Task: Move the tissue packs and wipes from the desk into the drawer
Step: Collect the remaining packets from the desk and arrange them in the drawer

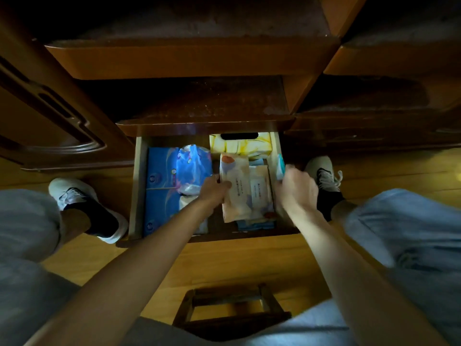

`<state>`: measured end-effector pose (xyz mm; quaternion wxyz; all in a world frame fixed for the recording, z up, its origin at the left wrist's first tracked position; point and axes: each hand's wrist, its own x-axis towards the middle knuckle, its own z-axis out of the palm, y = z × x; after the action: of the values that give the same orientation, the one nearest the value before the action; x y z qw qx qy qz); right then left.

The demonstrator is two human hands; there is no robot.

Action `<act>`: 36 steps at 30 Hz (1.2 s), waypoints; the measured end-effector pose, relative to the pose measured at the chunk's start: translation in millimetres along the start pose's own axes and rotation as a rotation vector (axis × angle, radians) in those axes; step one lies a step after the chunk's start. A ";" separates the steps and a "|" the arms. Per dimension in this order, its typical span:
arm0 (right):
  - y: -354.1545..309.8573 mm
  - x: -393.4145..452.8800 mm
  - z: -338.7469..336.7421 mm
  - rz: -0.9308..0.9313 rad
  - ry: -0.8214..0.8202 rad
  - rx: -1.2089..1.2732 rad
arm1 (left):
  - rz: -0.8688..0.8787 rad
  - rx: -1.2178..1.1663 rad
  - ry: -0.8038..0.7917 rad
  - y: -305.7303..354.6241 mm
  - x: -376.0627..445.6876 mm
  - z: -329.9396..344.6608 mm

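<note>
The bottom drawer (pixel 138 196) stands pulled out below me. Inside on the left lie blue tissue packs (pixel 159 186) and a crumpled blue bag (pixel 190 166). A yellow tissue box (pixel 240 146) sits at the back right. In front of it rests a cream wipes pack (pixel 237 186) on other packs. My left hand (pixel 214 189) grips this pack's left edge. My right hand (pixel 295 188) is at the drawer's right wall, fingers closed on a thin teal pack (pixel 280 166) standing on edge there.
Closed upper drawers (pixel 189 61) and a cabinet door (pixel 50 116) rise above the open one. My feet in white shoes (pixel 72 193) flank the drawer on the wooden floor (pixel 237 265). A small wooden stool (pixel 229 310) is under me.
</note>
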<state>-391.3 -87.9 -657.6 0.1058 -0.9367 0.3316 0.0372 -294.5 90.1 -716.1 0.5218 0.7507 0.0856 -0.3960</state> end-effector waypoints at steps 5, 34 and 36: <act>21.0 2.8 -10.6 0.097 0.009 0.146 | -0.034 0.151 -0.151 5.6 16.1 47.6; 4.3 -8.5 75.3 -0.086 -0.262 -0.043 | -0.076 0.218 -0.268 -0.7 8.2 60.3; 6.4 -8.7 76.1 -0.070 -0.234 0.008 | -0.045 0.261 -0.289 0.6 6.4 62.0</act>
<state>-402.1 -70.4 -731.7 0.1490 -0.9365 0.2842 0.1413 -321.1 35.2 -728.8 0.4178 0.7453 -0.0254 -0.5190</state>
